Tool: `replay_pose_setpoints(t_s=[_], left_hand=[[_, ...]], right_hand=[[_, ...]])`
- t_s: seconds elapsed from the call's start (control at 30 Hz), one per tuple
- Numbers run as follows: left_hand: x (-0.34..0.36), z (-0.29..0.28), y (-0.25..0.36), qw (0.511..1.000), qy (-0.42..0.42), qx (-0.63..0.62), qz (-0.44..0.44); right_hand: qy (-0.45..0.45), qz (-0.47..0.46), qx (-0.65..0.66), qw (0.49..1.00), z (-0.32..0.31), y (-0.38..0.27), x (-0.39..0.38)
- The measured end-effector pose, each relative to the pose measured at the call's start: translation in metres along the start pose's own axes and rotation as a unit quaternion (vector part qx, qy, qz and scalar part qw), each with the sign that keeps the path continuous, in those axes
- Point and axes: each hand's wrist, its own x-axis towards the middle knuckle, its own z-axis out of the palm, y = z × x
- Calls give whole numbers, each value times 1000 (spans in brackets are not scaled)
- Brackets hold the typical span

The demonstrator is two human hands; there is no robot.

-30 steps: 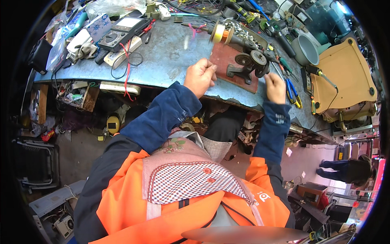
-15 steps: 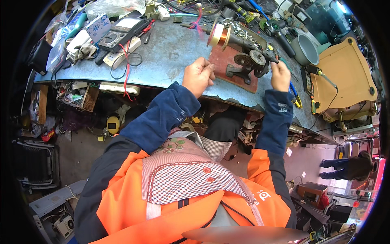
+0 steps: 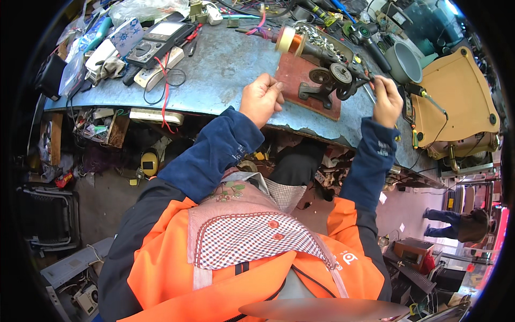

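A dark metal hand-cranked coil winder [image 3: 316,96] with round geared wheels stands on a reddish board [image 3: 292,78]. On its shaft, at the far left end, sits a spool [image 3: 286,39] with pale flanges and copper-coloured wire. My right hand [image 3: 387,102] is closed around the crank handle at the winder's right end. Left of the board, just in front of the spool, my left hand [image 3: 261,100] is pinched with thumb against fingers. Whatever it pinches is too fine to make out.
A multimeter [image 3: 147,51] with red and black leads lies at left on the blue bench [image 3: 220,70]. Metal parts fill a tray [image 3: 343,51] behind the winder. A grey bowl [image 3: 403,63], a yellow panel [image 3: 461,96] and screwdrivers are at right. A person [image 3: 472,225] stands far right.
My right hand has swung outward to the right and slightly up with the crank handle. The left hand has stayed nearly in place.
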Motion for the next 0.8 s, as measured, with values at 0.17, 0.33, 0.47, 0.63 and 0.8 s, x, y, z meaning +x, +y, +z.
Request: replay_pose_setpoints(t_s=[0.17, 0.33, 0.47, 0.63, 0.8], left_hand=[[2, -1, -2, 1000, -1, 5, 6], [1, -3, -2, 1000, 3, -5, -1], [0, -4, -4, 1000, -6, 6, 8], [1, 0, -2, 1000, -8, 18, 8], [3, 0, -2, 1000, -6, 19, 15]], right_hand=[[-62, 11, -225, 972, 14, 37, -22], [-201, 39, -151, 967, -10, -26, -72], [-110, 31, -48, 992, -23, -42, -50], [23, 65, 57, 996, 9, 12, 3], [-130, 79, -202, 967, 8, 49, -34]])
